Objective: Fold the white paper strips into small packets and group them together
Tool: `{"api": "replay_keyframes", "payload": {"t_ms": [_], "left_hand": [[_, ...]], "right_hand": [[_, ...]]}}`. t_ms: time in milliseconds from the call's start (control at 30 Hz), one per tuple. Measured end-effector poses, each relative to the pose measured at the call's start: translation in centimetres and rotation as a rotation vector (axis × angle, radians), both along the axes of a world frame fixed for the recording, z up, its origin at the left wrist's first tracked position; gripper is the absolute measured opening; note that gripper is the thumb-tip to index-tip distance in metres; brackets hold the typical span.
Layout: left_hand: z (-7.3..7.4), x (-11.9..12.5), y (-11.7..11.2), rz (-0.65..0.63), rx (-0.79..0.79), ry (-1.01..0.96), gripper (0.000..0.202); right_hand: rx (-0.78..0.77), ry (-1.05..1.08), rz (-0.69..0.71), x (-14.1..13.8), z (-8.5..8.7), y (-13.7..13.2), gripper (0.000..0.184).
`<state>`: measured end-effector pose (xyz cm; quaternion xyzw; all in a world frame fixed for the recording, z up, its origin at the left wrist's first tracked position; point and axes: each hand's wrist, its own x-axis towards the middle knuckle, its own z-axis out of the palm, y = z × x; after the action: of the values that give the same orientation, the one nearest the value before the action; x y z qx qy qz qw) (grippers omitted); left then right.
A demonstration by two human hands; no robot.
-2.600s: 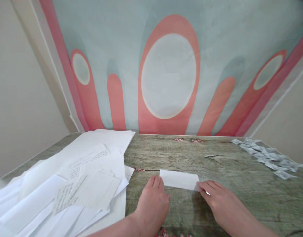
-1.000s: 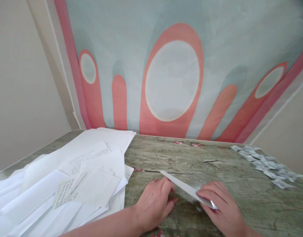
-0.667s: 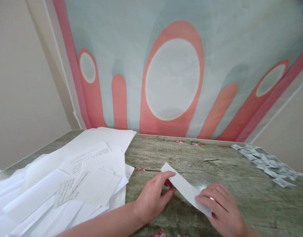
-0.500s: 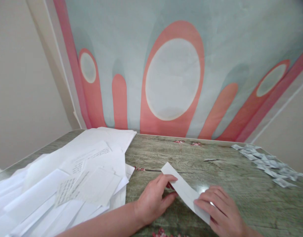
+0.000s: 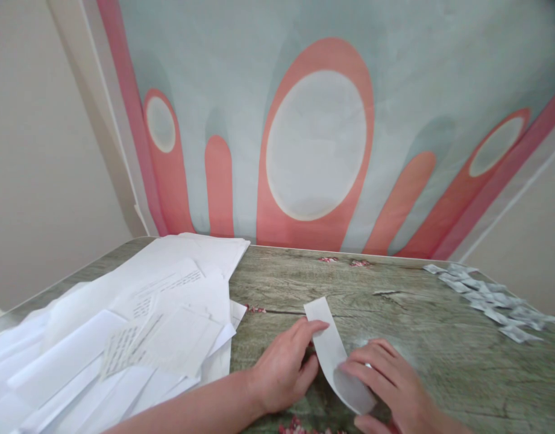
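A narrow folded strip of white paper point(image 5: 330, 349) curves up off the wood-grain table point(image 5: 395, 313) in front of me. My left hand point(image 5: 284, 367) pinches its far end between thumb and forefinger. My right hand point(image 5: 385, 386) lies over the near end, fingers curled and pressing the strip down where it bends. Both hands are closed on the same strip.
A big loose heap of white sheets and envelopes point(image 5: 137, 319), some with printed text, covers the table's left side. Several small folded paper pieces point(image 5: 489, 295) lie at the far right edge. A pink and pale-blue patterned cloth point(image 5: 313, 132) hangs behind the table.
The strip lay flat between both hands, then was lifted and turned from crosswise toward lengthwise. It now bends over, with my right hand drawn nearer to me.
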<state>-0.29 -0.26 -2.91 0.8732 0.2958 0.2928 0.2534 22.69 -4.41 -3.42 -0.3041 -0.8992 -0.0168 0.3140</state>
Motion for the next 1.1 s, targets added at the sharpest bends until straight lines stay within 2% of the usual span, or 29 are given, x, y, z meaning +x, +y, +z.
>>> {"api": "replay_keyframes", "payload": {"t_ms": [167,300,467,600,767,900,1100], "left_hand": [[-0.1,0.1,0.0,0.019,0.026,0.045,0.053],[0.0,0.2,0.0,0.000,0.029,0.074,0.055],[0.0,0.2,-0.1,-0.028,0.031,0.058,0.057],[0.1,0.2,-0.1,-0.025,0.017,0.067,0.055],[0.3,0.2,0.0,-0.001,-0.036,0.087,0.063],[0.1,0.1,0.2,-0.008,-0.068,0.018,0.071],[0.0,0.2,0.2,-0.019,-0.090,-0.016,0.072]], "right_hand": [[-0.114,0.054,-0.157,-1.4,0.5,-0.5,0.046],[-0.163,0.081,-0.302,-1.7,-1.2,-0.4,0.056],[-0.231,0.136,-0.411,-1.6,-3.0,-0.1,0.050],[-0.300,0.194,-0.406,-1.6,-2.9,0.1,0.044],[-0.392,0.257,-0.348,-1.9,-1.6,-0.1,0.033],[-0.456,0.304,-0.307,-2.2,-1.0,-0.2,0.026],[-0.507,0.355,-0.259,-2.2,-0.5,-0.3,0.013]]}}
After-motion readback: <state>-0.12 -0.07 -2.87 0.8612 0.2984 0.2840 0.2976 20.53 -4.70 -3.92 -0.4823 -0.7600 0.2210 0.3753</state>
